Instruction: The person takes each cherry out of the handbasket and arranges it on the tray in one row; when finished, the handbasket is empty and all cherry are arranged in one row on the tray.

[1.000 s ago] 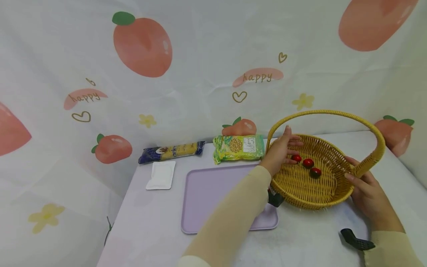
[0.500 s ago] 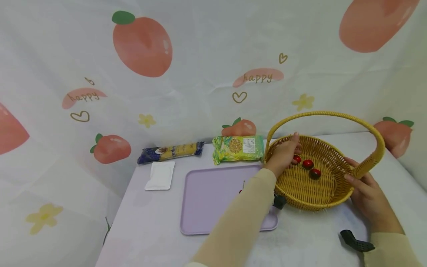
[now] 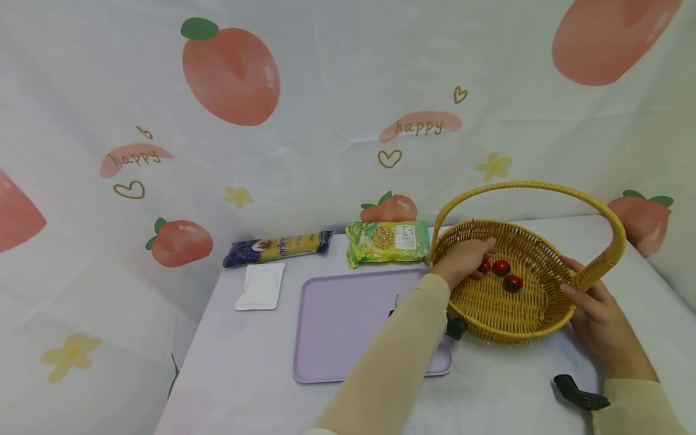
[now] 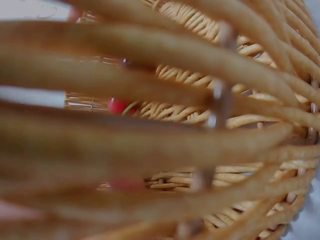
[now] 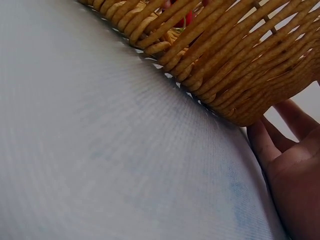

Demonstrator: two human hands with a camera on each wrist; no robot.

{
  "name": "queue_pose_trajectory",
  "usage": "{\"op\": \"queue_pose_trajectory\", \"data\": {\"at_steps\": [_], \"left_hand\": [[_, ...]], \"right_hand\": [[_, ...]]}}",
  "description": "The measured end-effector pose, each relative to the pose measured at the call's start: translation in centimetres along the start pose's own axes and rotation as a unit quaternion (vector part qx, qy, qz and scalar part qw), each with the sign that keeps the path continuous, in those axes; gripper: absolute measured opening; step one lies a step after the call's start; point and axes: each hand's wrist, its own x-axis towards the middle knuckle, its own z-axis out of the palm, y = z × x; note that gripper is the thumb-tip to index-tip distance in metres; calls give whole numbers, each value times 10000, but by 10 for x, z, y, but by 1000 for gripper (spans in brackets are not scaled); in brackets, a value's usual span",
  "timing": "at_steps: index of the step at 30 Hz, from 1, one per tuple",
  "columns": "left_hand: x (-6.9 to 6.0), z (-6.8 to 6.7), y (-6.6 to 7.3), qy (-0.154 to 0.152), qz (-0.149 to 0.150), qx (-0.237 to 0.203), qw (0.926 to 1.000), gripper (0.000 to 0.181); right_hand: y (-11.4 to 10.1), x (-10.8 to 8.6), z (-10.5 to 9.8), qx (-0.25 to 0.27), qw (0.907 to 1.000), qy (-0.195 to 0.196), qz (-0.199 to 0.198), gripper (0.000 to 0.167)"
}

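Observation:
A yellow wicker basket (image 3: 505, 317) with a tall arched handle stands on the right of the table. Several red cherries lie inside it, among them a middle cherry (image 3: 501, 267) and a front cherry (image 3: 513, 283). My left hand (image 3: 461, 261) reaches over the basket's left side, its fingertips at the leftmost cherry (image 3: 486, 266), which they partly cover. Whether they pinch it is hidden. My right hand (image 3: 603, 320) holds the basket's right rim by the handle's foot, thumb on the inside. Basket weave (image 4: 125, 50) fills much of the left wrist view.
Left of the basket lies a lilac tray (image 3: 331, 326); a cherry (image 3: 391, 312) on it is mostly behind my left sleeve. Along the wall lie a blue-and-yellow packet (image 3: 280, 248) and a green-and-yellow packet (image 3: 388, 241), with a white packet (image 3: 261, 287) in front.
My left hand has come down into the basket, its raised thumb lowering to the leftmost cherry. The right hand stays on the rim.

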Motion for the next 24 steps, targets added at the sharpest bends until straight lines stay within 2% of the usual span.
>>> {"op": "queue_pose_trajectory", "data": {"at_steps": [2, 4, 8, 13, 16, 21, 24], "left_hand": [[0, 1, -1, -107, 3, 251, 9996, 26], [0, 2, -2, -189, 15, 562, 9982, 16], [-1, 2, -4, -140, 94, 934, 9955, 25], [0, 3, -5, -56, 79, 1017, 9948, 16], [1, 3, -6, -55, -31, 766, 9970, 11], [1, 4, -8, -107, -153, -295, 9994, 9], [2, 4, -8, -74, -105, -650, 9978, 9]], "right_hand": [[0, 0, 0, -96, 9999, 55, 40, 59], [-1, 0, 0, -190, 9997, 85, 92, 59], [-1, -1, 0, -346, 9992, 107, 168, 60], [-2, -1, 0, -375, 9990, 135, 198, 60], [-2, -1, 0, -483, 9982, 260, 229, 59], [-1, -1, 1, -421, 9986, 235, 221, 59], [-1, -1, 2, -315, 9993, 128, 176, 59]]}}
